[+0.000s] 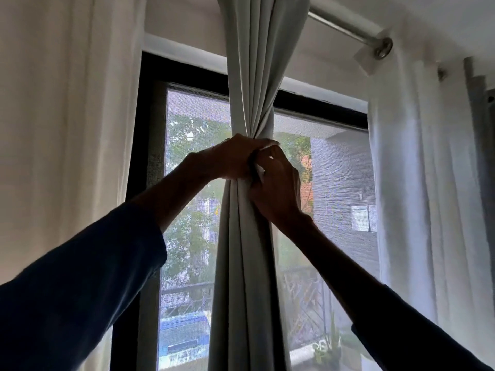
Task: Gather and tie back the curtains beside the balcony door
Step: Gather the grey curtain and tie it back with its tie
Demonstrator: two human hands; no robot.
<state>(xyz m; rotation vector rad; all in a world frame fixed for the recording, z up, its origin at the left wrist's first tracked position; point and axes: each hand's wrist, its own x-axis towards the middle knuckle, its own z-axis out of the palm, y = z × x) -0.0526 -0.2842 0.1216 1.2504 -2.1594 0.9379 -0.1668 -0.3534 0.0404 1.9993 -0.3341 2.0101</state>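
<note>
A pale grey curtain [254, 76] hangs in front of the balcony door, bunched into a narrow column of folds. My left hand [235, 156] wraps around the bunch at mid height and squeezes it tight. My right hand [278, 188] presses against the same spot from the right, its fingers pinching a small white piece of fabric [259, 171] at the gathered point. Whether that piece is a tie or a curtain edge is unclear. Above my hands the folds twist together; below they fall straight down.
A white sheer curtain [67, 129] hangs at the left and another [417, 170] at the right. A metal curtain rod [348, 25] runs across the top right. The dark-framed screen door [150, 129] stands behind, with a balcony railing and plants outside.
</note>
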